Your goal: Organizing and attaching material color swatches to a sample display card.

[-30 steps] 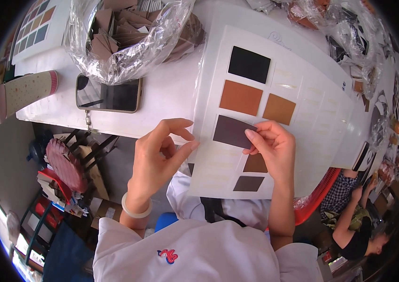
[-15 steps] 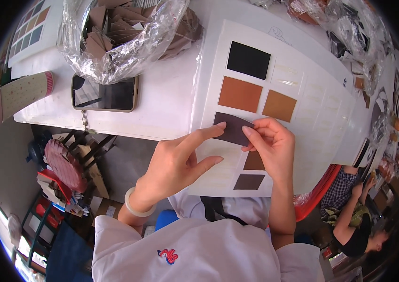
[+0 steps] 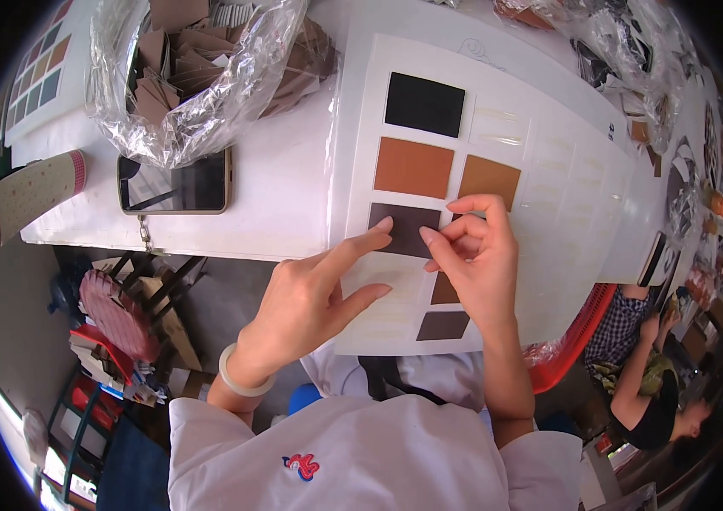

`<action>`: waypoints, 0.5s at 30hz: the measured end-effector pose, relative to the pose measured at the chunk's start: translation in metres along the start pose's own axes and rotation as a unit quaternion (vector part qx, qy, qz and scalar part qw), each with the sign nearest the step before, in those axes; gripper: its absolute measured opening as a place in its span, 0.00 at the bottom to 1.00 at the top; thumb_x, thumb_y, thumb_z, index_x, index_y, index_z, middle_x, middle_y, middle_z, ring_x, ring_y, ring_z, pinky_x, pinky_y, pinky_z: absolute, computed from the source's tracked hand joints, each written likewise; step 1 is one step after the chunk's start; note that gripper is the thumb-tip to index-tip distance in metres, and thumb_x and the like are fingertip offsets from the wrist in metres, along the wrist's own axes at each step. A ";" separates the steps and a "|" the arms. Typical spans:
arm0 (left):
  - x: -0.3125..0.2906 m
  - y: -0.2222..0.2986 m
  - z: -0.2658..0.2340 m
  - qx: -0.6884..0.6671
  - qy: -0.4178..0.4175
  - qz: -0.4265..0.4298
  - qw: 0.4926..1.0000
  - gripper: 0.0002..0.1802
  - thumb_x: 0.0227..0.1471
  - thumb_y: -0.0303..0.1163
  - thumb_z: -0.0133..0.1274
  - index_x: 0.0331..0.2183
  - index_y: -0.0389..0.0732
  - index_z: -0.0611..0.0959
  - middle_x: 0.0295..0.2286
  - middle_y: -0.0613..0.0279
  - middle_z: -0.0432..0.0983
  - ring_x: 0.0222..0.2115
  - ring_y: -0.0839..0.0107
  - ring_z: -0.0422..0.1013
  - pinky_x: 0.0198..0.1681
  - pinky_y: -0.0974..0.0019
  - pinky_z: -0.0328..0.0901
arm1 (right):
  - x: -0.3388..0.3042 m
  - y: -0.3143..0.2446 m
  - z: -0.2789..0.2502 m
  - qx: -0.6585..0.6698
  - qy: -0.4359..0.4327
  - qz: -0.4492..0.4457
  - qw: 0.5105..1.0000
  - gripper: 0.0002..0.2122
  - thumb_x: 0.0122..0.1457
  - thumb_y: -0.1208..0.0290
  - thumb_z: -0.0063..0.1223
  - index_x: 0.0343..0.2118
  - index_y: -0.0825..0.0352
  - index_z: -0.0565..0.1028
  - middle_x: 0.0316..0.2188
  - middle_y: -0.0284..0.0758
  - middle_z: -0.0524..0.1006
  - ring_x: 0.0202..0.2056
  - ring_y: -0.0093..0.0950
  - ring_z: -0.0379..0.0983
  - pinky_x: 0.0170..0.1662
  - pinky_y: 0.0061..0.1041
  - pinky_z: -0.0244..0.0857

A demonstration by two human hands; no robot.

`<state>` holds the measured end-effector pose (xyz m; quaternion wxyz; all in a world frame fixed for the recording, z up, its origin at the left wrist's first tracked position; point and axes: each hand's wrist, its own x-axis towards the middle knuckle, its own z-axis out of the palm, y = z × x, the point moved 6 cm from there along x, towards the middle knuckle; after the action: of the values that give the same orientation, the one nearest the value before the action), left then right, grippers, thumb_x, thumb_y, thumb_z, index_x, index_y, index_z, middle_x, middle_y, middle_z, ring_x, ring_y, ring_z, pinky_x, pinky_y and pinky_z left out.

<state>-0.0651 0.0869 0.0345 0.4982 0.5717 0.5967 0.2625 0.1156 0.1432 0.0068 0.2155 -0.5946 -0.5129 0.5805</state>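
Note:
A dark purple-brown swatch [image 3: 404, 230] lies on a white sample card [image 3: 378, 294], seemingly flat. The index fingertip of my left hand [image 3: 297, 294] rests on its left part, the thumb held apart. My right hand [image 3: 476, 260] is at the swatch's right edge. Its thumb tip touches that edge, the index finger stands apart, and the other fingers curl in. Above sit a black swatch [image 3: 425, 104], a rust-orange swatch [image 3: 413, 167] and an ochre swatch [image 3: 490, 180]. Partly behind my right hand are a brown swatch [image 3: 443, 290] and a grey-brown swatch [image 3: 442, 325].
A clear plastic bag [image 3: 178, 140] of brown pieces stands at the back left, near a phone [image 3: 176, 181] and a pale, speckled long object [image 3: 34, 187]. More plastic bags [image 3: 608, 51] lie at the far right. Another person [image 3: 646, 400] sits beyond a red chair [image 3: 578, 341].
The dark swatch, whose right side was raised and pinched by my right hand, now lies flatter. My right index finger has lifted away from the thumb. The view has shifted slightly.

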 end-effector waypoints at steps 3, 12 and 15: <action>-0.002 -0.001 -0.008 0.006 0.016 -0.006 1.000 0.26 0.43 0.27 0.67 0.46 0.38 0.79 0.48 0.63 0.78 0.13 0.78 0.67 0.18 0.75 0.65 | 0.004 -0.009 0.007 -0.003 -0.008 -0.009 1.000 0.15 0.55 0.82 0.60 0.41 0.68 0.64 0.19 0.34 0.77 0.19 0.20 0.76 0.22 0.16 0.65; -0.006 0.041 -0.078 -0.035 0.108 0.122 0.986 0.14 0.49 0.26 0.62 0.41 0.41 0.83 0.32 0.61 0.82 0.13 0.75 0.68 0.17 0.71 0.62 | 0.018 -0.053 -0.023 -0.054 0.043 -0.097 0.993 0.06 0.55 0.81 0.60 0.31 0.69 0.72 0.17 0.26 0.72 0.17 0.11 0.65 0.20 0.11 0.55; 0.014 0.047 -0.145 0.092 0.306 0.132 0.938 0.09 0.46 0.18 0.61 0.33 0.39 0.84 0.25 0.65 0.79 0.14 0.84 0.64 0.16 0.78 0.55 | 0.060 -0.116 -0.019 -0.087 0.061 -0.234 0.966 0.02 0.58 0.77 0.57 0.32 0.69 0.77 0.22 0.28 0.76 0.22 0.13 0.70 0.25 0.14 0.60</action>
<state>-0.1729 0.1466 0.1246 0.1975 0.5810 0.6610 0.4318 0.0791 0.2457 0.0819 0.3240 -0.5090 -0.6718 0.4297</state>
